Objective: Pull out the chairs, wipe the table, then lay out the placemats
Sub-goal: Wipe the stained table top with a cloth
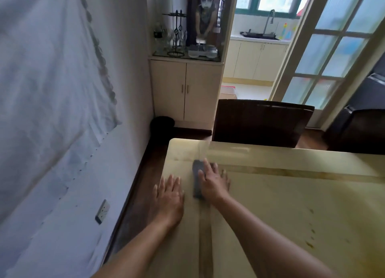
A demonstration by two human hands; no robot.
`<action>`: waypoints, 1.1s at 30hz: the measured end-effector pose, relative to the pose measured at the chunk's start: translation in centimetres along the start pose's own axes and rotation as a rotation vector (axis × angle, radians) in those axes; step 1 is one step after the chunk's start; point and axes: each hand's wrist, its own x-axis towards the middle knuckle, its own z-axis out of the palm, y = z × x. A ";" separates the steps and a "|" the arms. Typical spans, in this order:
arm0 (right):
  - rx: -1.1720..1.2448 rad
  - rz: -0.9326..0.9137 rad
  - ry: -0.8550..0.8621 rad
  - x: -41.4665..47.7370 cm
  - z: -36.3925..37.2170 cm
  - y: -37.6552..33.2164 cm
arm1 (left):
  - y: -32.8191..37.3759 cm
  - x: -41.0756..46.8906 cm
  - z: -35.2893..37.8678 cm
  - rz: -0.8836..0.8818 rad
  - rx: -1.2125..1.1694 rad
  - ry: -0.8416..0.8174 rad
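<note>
A glossy cream table (281, 205) with darker inlay stripes fills the lower right. My right hand (213, 182) presses flat on a grey cloth (196, 180) near the table's far left corner. The cloth shows at the left of the palm and under the fingers. My left hand (168, 196) lies flat, fingers spread, on the table's left edge beside the cloth, holding nothing. A dark brown chair (262, 122) stands at the table's far end, its back close to the edge. No placemats are in view.
A white wall (62, 132) with a socket runs along the left, a narrow strip of dark floor between it and the table. A beige cabinet (185, 92) with glassware stands behind. A second dark chair (358, 132) sits at the far right by a glazed door.
</note>
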 end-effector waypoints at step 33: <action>-0.363 0.207 0.031 12.5 -6.7 8.2 | 0.0 0.0 0.2 0.016 0.044 0.099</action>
